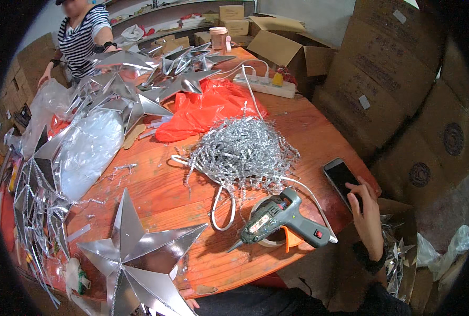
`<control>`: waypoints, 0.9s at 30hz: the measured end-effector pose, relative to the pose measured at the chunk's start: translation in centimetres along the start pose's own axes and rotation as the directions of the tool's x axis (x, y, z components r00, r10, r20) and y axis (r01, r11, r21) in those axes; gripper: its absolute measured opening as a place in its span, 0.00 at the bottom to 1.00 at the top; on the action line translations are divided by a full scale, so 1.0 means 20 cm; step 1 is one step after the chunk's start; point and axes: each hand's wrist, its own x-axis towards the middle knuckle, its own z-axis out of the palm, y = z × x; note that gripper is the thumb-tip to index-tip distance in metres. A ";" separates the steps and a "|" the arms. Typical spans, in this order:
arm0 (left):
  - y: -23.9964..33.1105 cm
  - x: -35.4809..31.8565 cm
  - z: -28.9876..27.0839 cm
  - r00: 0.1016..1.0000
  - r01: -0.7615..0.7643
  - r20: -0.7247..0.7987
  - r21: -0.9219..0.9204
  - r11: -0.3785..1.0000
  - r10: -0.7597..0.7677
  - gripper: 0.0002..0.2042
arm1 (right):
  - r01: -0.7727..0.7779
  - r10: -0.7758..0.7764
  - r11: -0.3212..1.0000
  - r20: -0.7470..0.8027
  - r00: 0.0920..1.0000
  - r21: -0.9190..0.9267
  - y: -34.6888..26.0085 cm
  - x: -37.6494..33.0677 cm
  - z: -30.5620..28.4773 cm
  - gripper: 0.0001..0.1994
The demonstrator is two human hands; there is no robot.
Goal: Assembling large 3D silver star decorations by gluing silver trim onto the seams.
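Note:
At the front left, a large silver five-pointed star point(119, 258) is tilted at the table edge. My left hand point(192, 303) grips it by its lower right point; only a few fingertips show, the rest being hidden behind the star. My right hand point(366, 210) reaches to the table's right edge, its fingers extended and apart, touching a dark-screened phone point(341, 176) that lies flat. Between the hands rests a grey-green hot glue gun point(269, 220) with an orange trigger, lying on its side over a round roll.
Behind the glue gun sits a heap of silver tinsel point(242, 150) with a white cord looping around it. Red plastic point(213, 108), a power strip point(266, 86) and more silver stars point(118, 89) lie farther back. Cartons point(382, 68) stand right; another person point(84, 39) stands far left.

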 end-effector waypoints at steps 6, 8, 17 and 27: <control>0.00 0.00 0.11 0.996 -0.019 -0.087 0.151 0.988 0.032 0.23 | 0.042 -0.043 0.999 0.021 0.999 0.035 0.01 0.05 -0.02 0.10; -0.01 0.00 0.14 0.993 -0.023 -0.113 0.198 0.980 0.046 0.23 | 0.005 -0.007 0.996 0.015 1.000 0.094 -0.03 0.10 -0.05 0.10; 0.18 0.01 0.20 0.990 -0.042 -0.099 0.455 0.889 0.098 0.20 | 0.464 -0.472 0.878 0.380 0.796 0.118 -0.36 0.66 -0.07 0.13; 0.30 0.08 0.31 0.971 -0.239 0.124 0.587 0.773 0.206 0.17 | 0.479 -0.524 0.849 0.484 0.701 0.225 -0.40 0.79 0.32 0.15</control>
